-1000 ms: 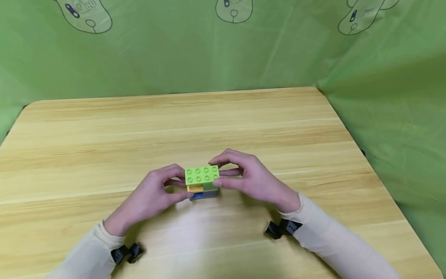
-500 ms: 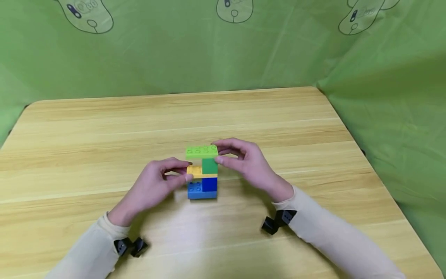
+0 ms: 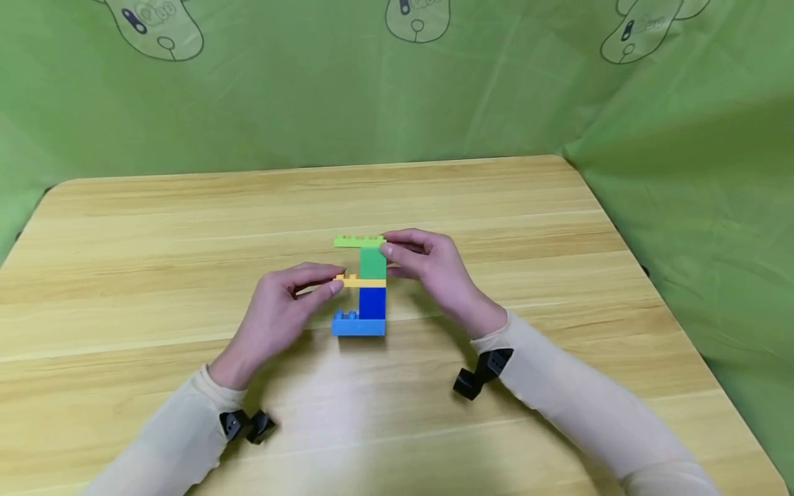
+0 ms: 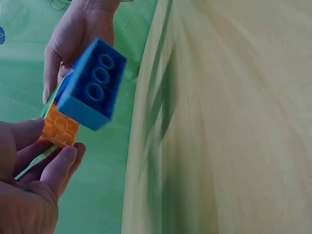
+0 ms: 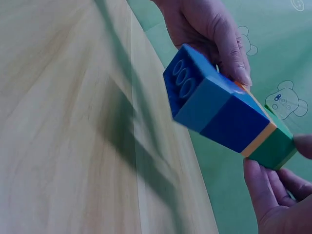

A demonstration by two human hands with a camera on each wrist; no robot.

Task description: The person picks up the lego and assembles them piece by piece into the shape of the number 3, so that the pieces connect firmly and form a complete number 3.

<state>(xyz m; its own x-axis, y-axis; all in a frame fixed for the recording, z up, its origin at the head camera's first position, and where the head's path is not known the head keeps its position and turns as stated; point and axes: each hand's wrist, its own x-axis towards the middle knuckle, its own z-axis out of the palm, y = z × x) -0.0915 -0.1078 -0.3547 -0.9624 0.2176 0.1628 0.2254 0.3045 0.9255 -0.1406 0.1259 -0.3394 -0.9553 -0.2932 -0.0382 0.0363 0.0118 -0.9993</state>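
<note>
Both hands hold a stack of toy building bricks above the table; its hollow underside shows in both wrist views. At the bottom is a light blue brick (image 3: 358,328), then a dark blue brick (image 3: 372,303), a thin yellow-orange plate (image 3: 367,283), a green brick (image 3: 373,263) and a lime plate (image 3: 353,242) on top. Both plates overhang to the left. My left hand (image 3: 276,303) pinches the yellow-orange plate's left end between thumb and fingers. Up at the stack's right side, my right hand (image 3: 439,272) pinches the green brick and the lime plate's end.
Beneath the stack lies a wood-grain table (image 3: 186,241). A green curtain (image 3: 322,96) with printed cartoon heads hangs behind it and along the right side. Black wrist cameras (image 3: 484,372) sit under the pale sleeves (image 3: 577,399).
The stack has been raised and tipped, so its side faces the head camera instead of the lime plate's studded top. Both hands have moved up in the view with it.
</note>
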